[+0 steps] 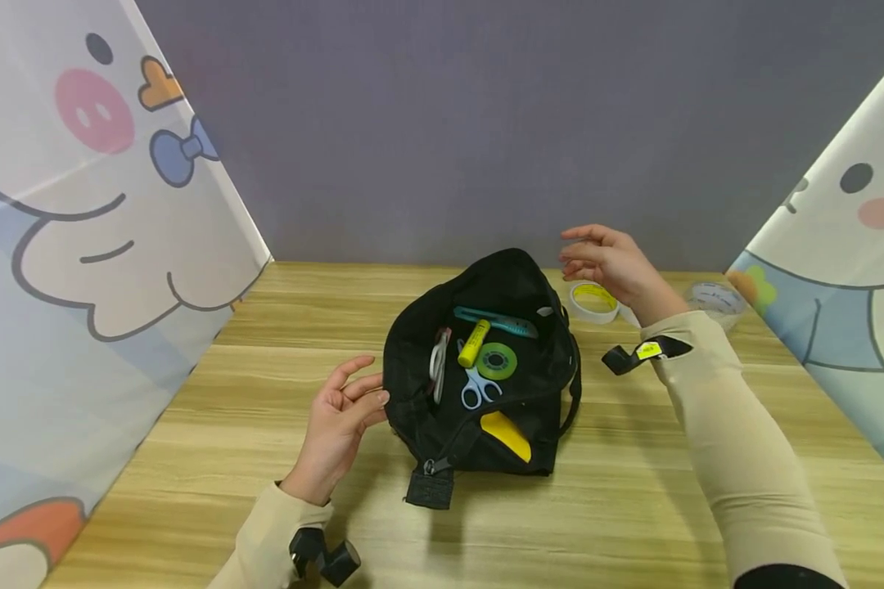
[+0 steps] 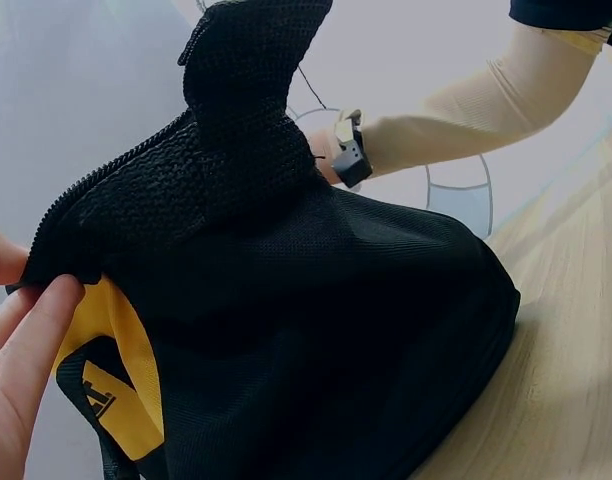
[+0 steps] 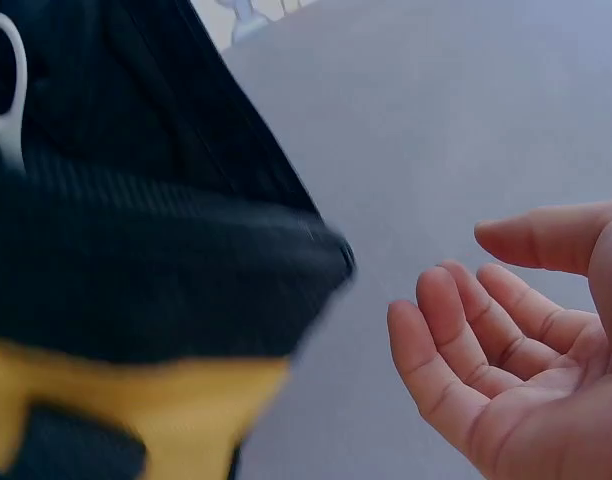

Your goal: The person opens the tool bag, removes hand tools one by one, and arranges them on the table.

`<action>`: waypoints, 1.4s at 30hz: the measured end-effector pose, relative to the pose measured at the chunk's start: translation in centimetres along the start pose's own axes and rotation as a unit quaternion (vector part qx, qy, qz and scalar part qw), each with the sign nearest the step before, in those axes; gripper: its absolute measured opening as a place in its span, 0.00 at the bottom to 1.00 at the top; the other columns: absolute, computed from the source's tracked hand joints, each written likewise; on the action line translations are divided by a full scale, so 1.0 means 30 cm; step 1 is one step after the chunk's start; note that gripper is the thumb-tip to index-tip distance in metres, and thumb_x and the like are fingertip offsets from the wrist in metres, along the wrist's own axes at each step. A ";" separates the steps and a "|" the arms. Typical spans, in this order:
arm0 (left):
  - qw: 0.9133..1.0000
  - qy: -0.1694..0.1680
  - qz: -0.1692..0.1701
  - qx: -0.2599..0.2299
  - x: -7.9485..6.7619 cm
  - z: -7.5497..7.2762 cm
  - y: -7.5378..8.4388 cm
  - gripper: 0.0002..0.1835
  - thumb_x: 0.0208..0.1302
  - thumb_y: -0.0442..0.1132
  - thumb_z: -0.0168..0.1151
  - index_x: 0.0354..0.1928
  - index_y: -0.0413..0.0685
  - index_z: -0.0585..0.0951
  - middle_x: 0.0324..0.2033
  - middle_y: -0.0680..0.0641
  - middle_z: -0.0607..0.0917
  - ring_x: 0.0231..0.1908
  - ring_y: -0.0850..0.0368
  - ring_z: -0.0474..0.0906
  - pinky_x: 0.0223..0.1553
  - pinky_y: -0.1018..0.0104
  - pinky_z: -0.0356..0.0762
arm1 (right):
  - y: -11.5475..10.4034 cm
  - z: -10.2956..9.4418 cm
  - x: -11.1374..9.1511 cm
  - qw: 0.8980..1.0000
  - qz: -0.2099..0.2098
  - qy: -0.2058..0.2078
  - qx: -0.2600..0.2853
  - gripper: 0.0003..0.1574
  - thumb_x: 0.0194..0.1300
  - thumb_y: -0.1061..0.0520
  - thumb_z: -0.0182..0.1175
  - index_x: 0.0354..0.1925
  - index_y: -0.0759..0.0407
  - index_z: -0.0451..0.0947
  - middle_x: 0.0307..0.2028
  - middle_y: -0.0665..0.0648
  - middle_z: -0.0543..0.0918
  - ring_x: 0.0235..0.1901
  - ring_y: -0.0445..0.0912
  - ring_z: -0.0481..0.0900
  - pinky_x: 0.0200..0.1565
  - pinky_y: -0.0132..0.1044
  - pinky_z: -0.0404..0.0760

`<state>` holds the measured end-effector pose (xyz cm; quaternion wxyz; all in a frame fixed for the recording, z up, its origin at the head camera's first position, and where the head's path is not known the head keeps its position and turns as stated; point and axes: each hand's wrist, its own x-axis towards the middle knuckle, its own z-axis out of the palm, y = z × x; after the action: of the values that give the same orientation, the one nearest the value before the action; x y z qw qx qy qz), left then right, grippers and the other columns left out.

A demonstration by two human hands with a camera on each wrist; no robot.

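A black zippered bag [image 1: 442,442] with a yellow patch stands with its mouth wide. My left hand [image 1: 342,413] pinches the left edge of its mouth between thumb and fingers [image 2: 41,330]. Inside lie a teal utility knife [image 1: 511,324], a yellow glue stick [image 1: 474,343], a green tape roll [image 1: 507,360], light blue scissors [image 1: 479,389] and a white looped handle [image 1: 437,360]. My right hand [image 1: 604,258] hovers beyond the bag's right side, holding nothing, its fingers loosely bent in the right wrist view.
Behind and below my right hand, a white tape roll [image 1: 593,304] with a yellow core rests on the wooden table [image 1: 324,327]. A clear tape roll [image 1: 714,298] sits farther right. A grey panel [image 1: 442,131] rises at the back, with cartoon-printed panels at both sides.
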<state>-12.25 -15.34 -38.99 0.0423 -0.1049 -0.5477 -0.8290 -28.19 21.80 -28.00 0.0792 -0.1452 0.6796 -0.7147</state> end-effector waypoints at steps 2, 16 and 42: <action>1.000 0.002 0.000 0.000 -0.001 0.000 0.000 0.25 0.63 0.18 0.56 0.60 0.46 0.73 0.40 0.54 0.89 0.33 0.63 0.84 0.33 0.69 0.85 | 0.001 0.034 0.009 1.000 0.001 -0.012 -0.008 0.09 0.73 0.64 0.55 0.51 0.58 0.74 0.35 0.55 0.81 0.31 0.45 0.81 0.40 0.36 0.84; 1.000 -0.003 0.004 -0.003 0.000 -0.004 0.000 0.26 0.63 0.18 0.56 0.58 0.51 0.75 0.40 0.54 0.89 0.32 0.64 0.84 0.33 0.70 0.85 | 0.002 0.229 0.084 0.993 -0.010 -0.085 -0.081 0.13 0.72 0.67 0.54 0.54 0.68 0.73 0.35 0.56 0.81 0.32 0.47 0.81 0.41 0.38 0.85; 0.999 -0.015 0.018 -0.023 -0.003 0.002 -0.004 0.26 0.64 0.17 0.55 0.61 0.43 0.73 0.41 0.53 0.89 0.34 0.63 0.85 0.34 0.69 0.85 | 0.228 0.361 0.154 0.926 0.115 -0.223 -0.282 0.20 0.66 0.72 0.58 0.57 0.74 0.76 0.49 0.67 0.82 0.49 0.57 0.80 0.54 0.53 0.80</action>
<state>-12.17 -15.25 -39.09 0.0469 -0.1281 -0.5272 -0.8387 -29.70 9.65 -33.98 0.2661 -0.2381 0.8297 -0.4291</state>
